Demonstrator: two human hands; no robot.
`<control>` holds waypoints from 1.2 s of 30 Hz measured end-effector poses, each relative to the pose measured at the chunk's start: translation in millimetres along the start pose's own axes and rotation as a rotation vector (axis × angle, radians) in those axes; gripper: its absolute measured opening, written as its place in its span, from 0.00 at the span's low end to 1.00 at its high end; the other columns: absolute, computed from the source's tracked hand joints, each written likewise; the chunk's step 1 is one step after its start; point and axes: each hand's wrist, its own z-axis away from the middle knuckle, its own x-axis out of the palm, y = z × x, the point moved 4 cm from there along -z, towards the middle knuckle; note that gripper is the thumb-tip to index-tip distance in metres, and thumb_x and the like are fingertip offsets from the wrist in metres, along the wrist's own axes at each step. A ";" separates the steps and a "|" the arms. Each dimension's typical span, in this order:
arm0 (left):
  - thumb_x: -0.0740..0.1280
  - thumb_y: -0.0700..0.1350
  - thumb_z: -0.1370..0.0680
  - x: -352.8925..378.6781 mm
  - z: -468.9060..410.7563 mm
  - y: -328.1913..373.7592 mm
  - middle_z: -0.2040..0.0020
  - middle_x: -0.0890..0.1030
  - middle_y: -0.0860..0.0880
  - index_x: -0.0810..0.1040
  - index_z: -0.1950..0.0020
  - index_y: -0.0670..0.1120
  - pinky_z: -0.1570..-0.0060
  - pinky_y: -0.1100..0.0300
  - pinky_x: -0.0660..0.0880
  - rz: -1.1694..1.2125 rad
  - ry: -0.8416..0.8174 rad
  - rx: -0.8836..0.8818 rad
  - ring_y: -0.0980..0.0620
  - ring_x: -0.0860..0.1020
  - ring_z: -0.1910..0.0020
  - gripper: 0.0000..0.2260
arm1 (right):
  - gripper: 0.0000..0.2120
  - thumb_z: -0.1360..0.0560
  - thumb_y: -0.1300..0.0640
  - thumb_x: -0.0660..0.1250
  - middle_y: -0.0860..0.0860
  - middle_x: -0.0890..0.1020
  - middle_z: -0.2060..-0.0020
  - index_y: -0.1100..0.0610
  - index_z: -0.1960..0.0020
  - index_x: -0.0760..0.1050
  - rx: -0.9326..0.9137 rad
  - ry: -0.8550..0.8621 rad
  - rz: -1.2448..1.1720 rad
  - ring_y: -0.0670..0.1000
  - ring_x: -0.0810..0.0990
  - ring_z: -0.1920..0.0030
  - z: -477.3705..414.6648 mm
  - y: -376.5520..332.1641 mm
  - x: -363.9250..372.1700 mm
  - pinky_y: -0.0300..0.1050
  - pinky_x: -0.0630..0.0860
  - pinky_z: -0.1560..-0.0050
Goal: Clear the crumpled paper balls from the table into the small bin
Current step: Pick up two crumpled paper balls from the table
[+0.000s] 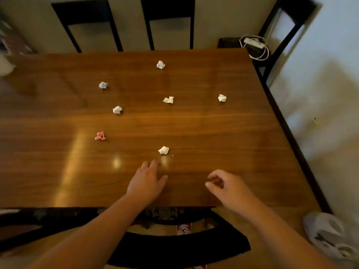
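Seven crumpled balls point(163, 150) on glossy wooden tabletop point(223, 136).
Six white, one pink point(100, 136); left hand point(147, 181) spread, right hand point(229, 188) loosely curled, both empty.

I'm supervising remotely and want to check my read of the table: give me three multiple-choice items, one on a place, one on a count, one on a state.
1. Which paper ball lies nearest the left hand?
A. the white ball just beyond its fingertips
B. the pink ball
C. the ball near the table's right edge

2. How many paper balls lie on the table?
A. four
B. seven
C. ten

3. What is the right hand holding?
A. a paper ball
B. the power strip
C. nothing

Answers:
1. A: the near white ball lies just past the fingertips, while the pink ball and the right-side ball are farther off.
2. B: six white balls and one pink can be counted.
3. C: its fingers are loosely curled over bare wood, enclosing nothing.
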 end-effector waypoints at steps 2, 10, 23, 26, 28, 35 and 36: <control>0.62 0.58 0.23 -0.3 -29.7 -3.9 0.33 0.69 0.46 0.60 0.29 0.53 0.43 0.52 0.75 -0.130 0.054 0.015 0.45 0.72 0.37 0.25 | 0.11 0.23 0.44 0.63 0.39 0.77 0.50 0.43 0.42 0.71 0.065 -0.013 0.035 0.41 0.78 0.52 -28.8 0.0 1.6 0.38 0.77 0.58; 0.59 0.59 0.22 22.6 -119.5 -12.5 0.33 0.67 0.45 0.56 0.27 0.54 0.50 0.57 0.79 -0.368 -0.021 0.137 0.46 0.75 0.39 0.26 | 0.30 0.27 0.34 0.61 0.47 0.67 0.29 0.44 0.29 0.65 0.067 0.282 0.591 0.51 0.64 0.29 -112.6 24.6 -20.9 0.50 0.69 0.34; 0.62 0.49 0.21 15.5 -161.0 -15.7 0.44 0.74 0.54 0.73 0.41 0.54 0.59 0.68 0.72 -0.083 0.042 0.275 0.58 0.75 0.55 0.09 | 0.38 0.30 0.26 0.54 0.47 0.53 0.21 0.40 0.24 0.55 0.179 0.239 0.674 0.52 0.50 0.22 -123.8 21.6 -19.0 0.53 0.57 0.27; 0.65 0.46 0.22 4.1 -178.8 -17.5 0.50 0.75 0.58 0.74 0.46 0.55 0.64 0.72 0.68 0.102 0.091 0.190 0.62 0.74 0.59 0.07 | 0.38 0.32 0.24 0.51 0.45 0.51 0.21 0.37 0.25 0.53 0.180 0.268 0.675 0.51 0.49 0.22 -125.6 22.8 -18.1 0.53 0.56 0.26; 0.65 0.45 0.22 -7.0 -197.4 -17.9 0.51 0.73 0.61 0.74 0.47 0.56 0.63 0.72 0.67 0.209 0.137 0.115 0.64 0.74 0.56 0.07 | 0.39 0.33 0.23 0.49 0.43 0.49 0.21 0.36 0.25 0.52 0.188 0.277 0.674 0.50 0.48 0.22 -128.4 24.5 -17.8 0.52 0.55 0.26; 0.64 0.43 0.22 -42.6 -286.3 5.6 0.52 0.79 0.52 0.77 0.48 0.50 0.63 0.67 0.67 0.356 0.316 0.063 0.57 0.75 0.57 0.05 | 0.36 0.37 0.22 0.51 0.46 0.62 0.24 0.32 0.31 0.65 0.199 0.157 0.778 0.54 0.64 0.26 -143.0 19.1 -23.6 0.58 0.67 0.34; 0.62 0.42 0.21 -46.1 -296.8 11.5 0.51 0.79 0.51 0.78 0.48 0.49 0.62 0.67 0.67 0.344 0.344 0.096 0.56 0.75 0.57 0.06 | 0.35 0.38 0.23 0.53 0.50 0.73 0.30 0.36 0.37 0.75 0.221 0.144 0.716 0.56 0.75 0.33 -143.1 19.8 -26.5 0.61 0.74 0.42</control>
